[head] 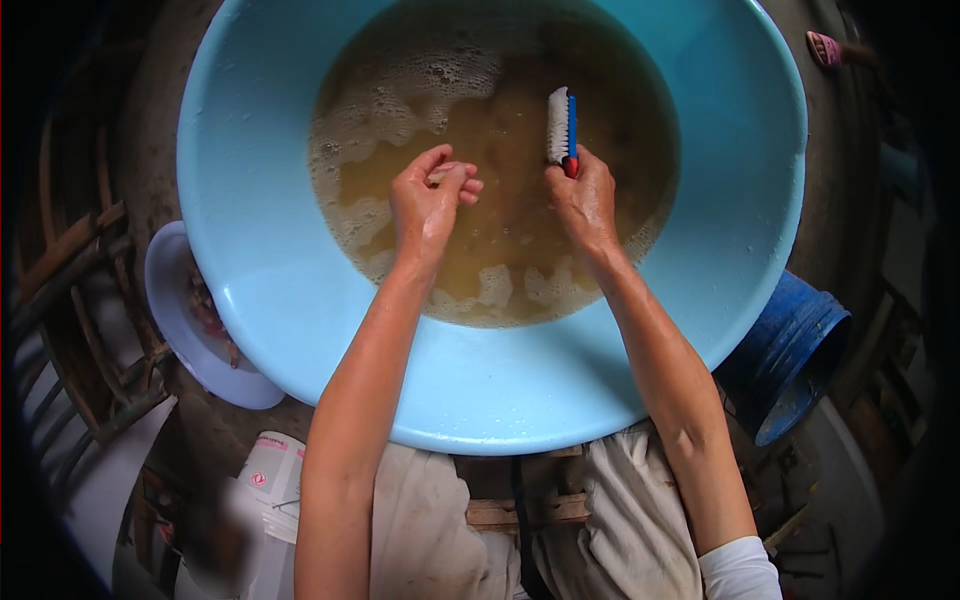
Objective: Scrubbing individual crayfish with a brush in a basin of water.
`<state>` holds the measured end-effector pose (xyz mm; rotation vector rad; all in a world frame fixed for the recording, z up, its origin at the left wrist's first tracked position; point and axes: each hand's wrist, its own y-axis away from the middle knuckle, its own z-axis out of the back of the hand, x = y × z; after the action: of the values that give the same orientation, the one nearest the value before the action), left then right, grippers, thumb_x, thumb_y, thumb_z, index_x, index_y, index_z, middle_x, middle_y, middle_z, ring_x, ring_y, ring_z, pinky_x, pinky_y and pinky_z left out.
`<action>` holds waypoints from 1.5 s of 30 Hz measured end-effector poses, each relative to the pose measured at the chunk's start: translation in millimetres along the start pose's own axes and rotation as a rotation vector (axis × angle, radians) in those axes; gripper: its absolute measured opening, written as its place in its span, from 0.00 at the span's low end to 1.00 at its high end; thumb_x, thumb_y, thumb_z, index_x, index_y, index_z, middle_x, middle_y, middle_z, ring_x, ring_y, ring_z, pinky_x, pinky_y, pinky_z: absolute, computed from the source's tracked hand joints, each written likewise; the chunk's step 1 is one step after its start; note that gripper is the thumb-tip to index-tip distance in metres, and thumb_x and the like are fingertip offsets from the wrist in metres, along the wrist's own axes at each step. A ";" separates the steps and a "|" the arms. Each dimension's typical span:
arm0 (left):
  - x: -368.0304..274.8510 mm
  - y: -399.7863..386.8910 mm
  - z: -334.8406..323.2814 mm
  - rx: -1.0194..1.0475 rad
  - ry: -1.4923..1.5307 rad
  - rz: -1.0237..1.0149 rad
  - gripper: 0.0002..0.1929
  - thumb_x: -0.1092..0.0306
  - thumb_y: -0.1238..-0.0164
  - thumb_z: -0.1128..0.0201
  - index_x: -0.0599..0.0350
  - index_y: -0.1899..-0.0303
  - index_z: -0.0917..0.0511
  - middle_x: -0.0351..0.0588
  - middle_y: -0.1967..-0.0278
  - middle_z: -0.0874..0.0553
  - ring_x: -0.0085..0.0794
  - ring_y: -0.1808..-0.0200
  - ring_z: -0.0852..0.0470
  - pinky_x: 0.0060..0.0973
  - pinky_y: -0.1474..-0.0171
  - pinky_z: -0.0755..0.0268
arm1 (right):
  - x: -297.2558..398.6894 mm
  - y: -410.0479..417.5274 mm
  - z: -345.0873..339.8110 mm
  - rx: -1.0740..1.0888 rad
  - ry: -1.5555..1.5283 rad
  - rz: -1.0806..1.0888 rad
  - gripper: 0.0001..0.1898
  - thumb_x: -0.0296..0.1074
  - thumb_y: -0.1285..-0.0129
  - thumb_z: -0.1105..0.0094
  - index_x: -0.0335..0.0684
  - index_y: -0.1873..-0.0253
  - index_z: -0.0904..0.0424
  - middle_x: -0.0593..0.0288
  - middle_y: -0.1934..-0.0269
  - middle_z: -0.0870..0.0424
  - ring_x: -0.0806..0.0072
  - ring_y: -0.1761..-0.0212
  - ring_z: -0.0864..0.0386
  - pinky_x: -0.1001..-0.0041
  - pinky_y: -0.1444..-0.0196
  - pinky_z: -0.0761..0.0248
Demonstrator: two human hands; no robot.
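Note:
A large light-blue plastic basin [502, 382] lies before me, with cloudy brown water [495, 225] and patches of foam in it. Over the water, my right hand [585, 191] grips the handle of a scrub brush [562, 127] with white bristles and a blue and red body; the bristles face left. To its left is my left hand [431, 191], its fingers curled around a small pale piece that I cannot identify. Both hands are wet and above the water's surface, apart from each other. Whatever lies under the murky water is hidden.
A pale bowl [165, 300] with small brown pieces stands left of the basin, near a wooden chair-like frame [67, 247]. White buckets [274, 480] are at lower left. On the right a blue bucket [787, 352] lies tipped. Another person's sandalled foot [825, 51] shows at upper right.

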<state>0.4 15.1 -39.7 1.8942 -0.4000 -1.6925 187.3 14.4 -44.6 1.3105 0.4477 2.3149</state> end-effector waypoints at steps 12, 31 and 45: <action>-26.6 12.3 8.3 0.177 0.120 0.210 0.20 0.69 0.19 0.55 0.73 0.34 0.40 0.62 0.50 0.16 0.37 0.53 0.14 0.25 0.54 0.21 | 18.3 27.7 -0.6 0.170 0.624 0.235 0.48 0.20 0.44 0.41 0.50 0.20 0.55 0.39 0.54 0.20 0.40 0.59 0.16 0.48 0.56 0.23; -41.7 47.6 12.5 0.168 -0.936 -0.229 0.25 0.89 0.41 0.46 0.67 0.40 0.26 0.62 0.49 0.21 0.53 0.51 0.17 0.36 0.50 0.21 | 38.2 31.5 -3.5 0.144 0.343 0.230 0.36 0.15 0.32 0.55 0.52 0.22 0.44 0.42 0.38 0.22 0.51 0.40 0.20 0.61 0.41 0.28; -131.8 131.4 227.2 -0.658 -1.135 -0.710 0.16 0.81 0.25 0.49 0.64 0.40 0.21 0.46 0.52 0.12 0.28 0.48 0.16 0.30 0.38 0.27 | 67.5 59.1 65.3 -0.009 0.083 0.255 0.30 0.17 0.33 0.49 0.40 0.27 0.35 0.48 0.48 0.17 0.66 0.50 0.15 0.72 0.46 0.25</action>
<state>-223.3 -62.5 133.9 0.4552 0.4706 -2.7908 200.4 3.5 65.0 1.3382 0.3115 2.5839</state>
